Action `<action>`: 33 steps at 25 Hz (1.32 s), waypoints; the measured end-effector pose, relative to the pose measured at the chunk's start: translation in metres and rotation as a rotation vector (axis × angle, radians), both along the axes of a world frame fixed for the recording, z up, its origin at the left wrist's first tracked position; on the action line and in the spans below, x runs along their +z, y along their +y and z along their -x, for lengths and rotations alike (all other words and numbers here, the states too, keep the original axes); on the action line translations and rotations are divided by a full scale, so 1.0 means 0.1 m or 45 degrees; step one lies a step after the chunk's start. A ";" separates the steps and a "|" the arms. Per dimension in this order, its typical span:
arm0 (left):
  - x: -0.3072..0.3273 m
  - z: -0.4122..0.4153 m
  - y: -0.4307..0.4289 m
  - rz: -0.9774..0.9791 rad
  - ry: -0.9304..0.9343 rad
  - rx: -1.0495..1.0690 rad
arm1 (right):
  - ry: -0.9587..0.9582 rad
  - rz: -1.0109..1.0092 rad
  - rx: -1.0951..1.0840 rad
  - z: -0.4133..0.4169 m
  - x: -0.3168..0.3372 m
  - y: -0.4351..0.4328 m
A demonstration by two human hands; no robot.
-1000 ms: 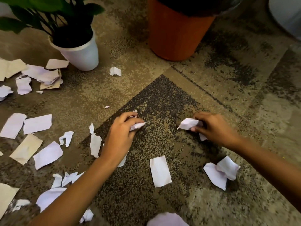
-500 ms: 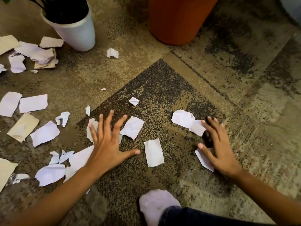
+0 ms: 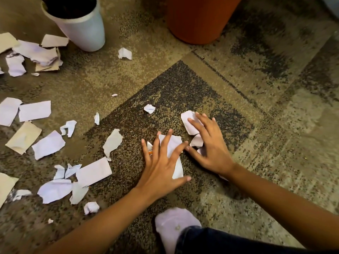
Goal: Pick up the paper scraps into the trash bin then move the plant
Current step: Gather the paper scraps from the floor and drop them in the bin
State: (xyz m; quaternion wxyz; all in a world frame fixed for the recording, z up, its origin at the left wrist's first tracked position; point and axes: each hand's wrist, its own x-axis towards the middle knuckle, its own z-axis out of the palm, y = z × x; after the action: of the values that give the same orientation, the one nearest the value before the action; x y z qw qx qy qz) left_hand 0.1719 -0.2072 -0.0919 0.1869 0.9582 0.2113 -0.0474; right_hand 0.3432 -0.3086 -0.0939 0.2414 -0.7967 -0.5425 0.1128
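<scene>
Several torn white and tan paper scraps (image 3: 48, 144) lie scattered over the carpet, mostly at the left. My left hand (image 3: 163, 162) lies flat with fingers spread on a white scrap (image 3: 173, 143) at the centre. My right hand (image 3: 209, 143) is spread flat beside it, pressing on other white scraps (image 3: 187, 119); the two hands' fingertips nearly touch. Neither hand grips anything. The plant's white pot (image 3: 80, 24) stands at the upper left, its leaves out of frame. An orange bin (image 3: 198, 19) stands at the top centre.
My foot in a white sock (image 3: 174, 228) and a dark trouser leg (image 3: 229, 241) sit at the bottom centre. Patterned brown carpet (image 3: 256, 88) stretches to the right. A pile of scraps (image 3: 34, 54) lies beside the white pot.
Both hands dropped their pinched scraps, spread flat, and have now slid toward each other, pushing the scraps together at the centre. The view tilted down; my sock came into view.
</scene>
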 end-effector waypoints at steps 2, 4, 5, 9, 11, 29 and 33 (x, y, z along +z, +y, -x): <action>0.01 -0.01 0.05 0.041 -0.065 0.080 | -0.053 0.031 0.074 -0.11 0.02 0.06; 0.03 0.01 0.11 0.158 -0.196 0.161 | -0.096 0.023 0.165 -0.19 0.06 0.07; 0.05 0.02 0.14 0.226 -0.258 0.191 | -0.094 0.012 0.190 -0.22 0.08 0.08; 0.11 0.09 0.24 0.322 -0.357 0.240 | 0.016 0.006 0.177 -0.19 0.20 0.02; 0.10 0.12 0.26 0.237 -0.342 0.208 | 0.052 -0.058 0.102 -0.13 0.21 -0.14; -0.13 -0.07 0.65 -0.458 -0.208 0.079 | -0.592 0.070 -0.005 -0.17 -0.01 0.24; 0.00 -0.24 0.66 -0.375 -0.104 0.095 | -0.381 0.277 -0.066 -0.28 0.12 0.47</action>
State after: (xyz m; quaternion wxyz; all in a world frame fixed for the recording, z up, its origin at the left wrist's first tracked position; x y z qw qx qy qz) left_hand 0.1961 -0.1414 -0.0918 0.0545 0.9679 0.2434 0.0301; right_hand 0.3711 -0.2618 -0.0820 0.0732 -0.8397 -0.5363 0.0449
